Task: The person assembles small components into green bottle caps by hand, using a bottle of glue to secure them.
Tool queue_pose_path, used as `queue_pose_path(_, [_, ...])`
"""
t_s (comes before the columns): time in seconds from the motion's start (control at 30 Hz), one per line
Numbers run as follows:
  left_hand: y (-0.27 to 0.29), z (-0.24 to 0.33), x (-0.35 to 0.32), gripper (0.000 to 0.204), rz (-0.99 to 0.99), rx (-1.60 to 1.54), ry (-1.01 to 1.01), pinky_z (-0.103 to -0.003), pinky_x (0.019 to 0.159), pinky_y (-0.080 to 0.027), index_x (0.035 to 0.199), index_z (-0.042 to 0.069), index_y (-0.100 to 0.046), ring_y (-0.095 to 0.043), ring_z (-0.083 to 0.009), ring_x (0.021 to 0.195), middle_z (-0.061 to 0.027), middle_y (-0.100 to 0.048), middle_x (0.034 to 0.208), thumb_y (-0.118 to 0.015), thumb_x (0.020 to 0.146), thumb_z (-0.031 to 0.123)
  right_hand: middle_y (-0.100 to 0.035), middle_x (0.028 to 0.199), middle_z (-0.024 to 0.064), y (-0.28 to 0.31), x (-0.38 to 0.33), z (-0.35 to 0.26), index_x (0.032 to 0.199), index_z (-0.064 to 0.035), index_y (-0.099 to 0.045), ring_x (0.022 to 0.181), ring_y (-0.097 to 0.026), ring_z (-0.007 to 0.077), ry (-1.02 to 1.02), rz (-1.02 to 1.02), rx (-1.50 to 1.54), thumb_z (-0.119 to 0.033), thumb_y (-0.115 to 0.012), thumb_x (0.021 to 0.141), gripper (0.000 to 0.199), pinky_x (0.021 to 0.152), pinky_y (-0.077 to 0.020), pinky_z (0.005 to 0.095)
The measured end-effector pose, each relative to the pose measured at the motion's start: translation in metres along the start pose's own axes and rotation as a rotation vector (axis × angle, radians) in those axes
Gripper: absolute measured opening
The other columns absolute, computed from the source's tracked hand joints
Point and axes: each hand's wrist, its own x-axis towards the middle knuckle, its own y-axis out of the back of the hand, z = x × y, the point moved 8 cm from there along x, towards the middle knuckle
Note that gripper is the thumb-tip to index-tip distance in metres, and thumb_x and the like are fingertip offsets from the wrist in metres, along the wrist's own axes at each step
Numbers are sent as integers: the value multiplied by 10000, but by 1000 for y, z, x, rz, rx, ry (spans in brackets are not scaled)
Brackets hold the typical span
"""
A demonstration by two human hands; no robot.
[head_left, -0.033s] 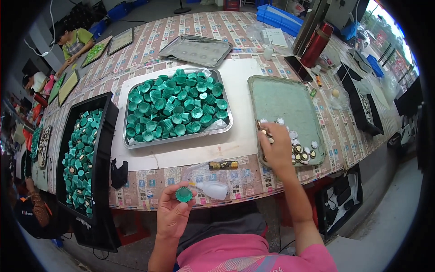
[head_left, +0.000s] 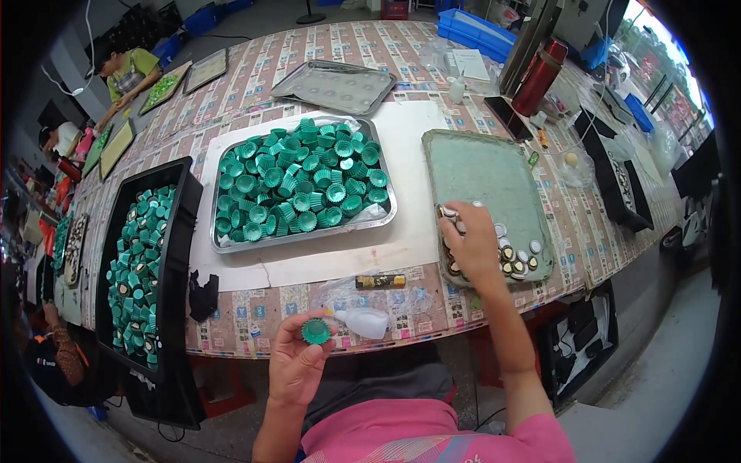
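Between the thumb and fingers of my left hand (head_left: 296, 370) is a green fluted cup (head_left: 316, 332), its hollow side showing. That hand is just off the table's near edge, beside a white squeeze bottle (head_left: 366, 323). My right hand (head_left: 475, 243) reaches down into the near left part of a green-lined tray (head_left: 494, 166), its fingers bent and drawn together. Small round discs (head_left: 507, 253), some white and some dark-rimmed with pale faces, lie around its fingertips. Whatever those fingers grip is hidden. A metal tray (head_left: 392, 202) heaped with green cups (head_left: 301, 181) stands left of the green-lined tray.
A long black bin (head_left: 191, 181) of filled green cups stands on the left. Near the front edge lie a dark and gold cylinder (head_left: 380, 282) and black cloth (head_left: 203, 295). An empty moulded tray (head_left: 332, 85), a phone (head_left: 509, 117) and a red flask (head_left: 540, 77) stand farther back. People work far left.
My right hand has shifted slightly among the discs, its fingers turned a little. The green cup in my left hand has tilted a little; the left hand is otherwise still.
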Motion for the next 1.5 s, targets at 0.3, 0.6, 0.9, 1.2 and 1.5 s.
queue_pose_path(0.3, [0, 4, -24, 445, -29, -23, 89, -378, 954, -514, 1247, 41, -497, -594, -258, 1115, -132, -531, 1295, -647, 837, -43, -651, 954, 108, -24, 0, -1, 1022, -1, -617, 806, -619, 226, -131, -333, 123, -75, -716, 752, 296, 763, -506, 329])
queue_pose_path(0.6, [37, 0, -30, 447, 15, 13, 254, -347, 959, -495, 1343, 59, -433, -603, -225, 1068, -153, -516, 1309, -583, 922, 51, -593, 945, 93, -27, -72, -137, 995, -30, -621, 794, -619, 194, 71, -313, 374, 16, -730, 707, 311, 635, -514, 275])
queue_pose_path(0.9, [72, 14, -53, 423, -89, -81, 342, -318, 968, -474, 1373, 45, -415, -556, -157, 1123, -80, -550, 1249, -520, 982, 170, -642, 934, 107, -59, -131, -240, 959, -46, -641, 813, -626, 283, 256, -426, 537, -7, -774, 669, 322, 688, -513, 355])
queue_pose_path(1.2, [88, 18, -62, 434, -100, -50, 339, -297, 965, -462, 1385, 18, -415, -543, -145, 1132, -75, -547, 1256, -511, 987, 161, -657, 969, 98, -72, -143, -255, 925, -28, -651, 802, -617, 279, 334, -430, 565, -9, -783, 665, 293, 687, -507, 354])
queue_pose_path(1.5, [92, 17, -59, 442, -97, 56, 339, -280, 959, -453, 1375, 2, -445, -538, -139, 1124, -86, -546, 1270, -543, 972, 155, -668, 989, 84, -77, -147, -249, 900, -26, -671, 787, -615, 261, 353, -396, 565, -23, -797, 649, 282, 674, -504, 341])
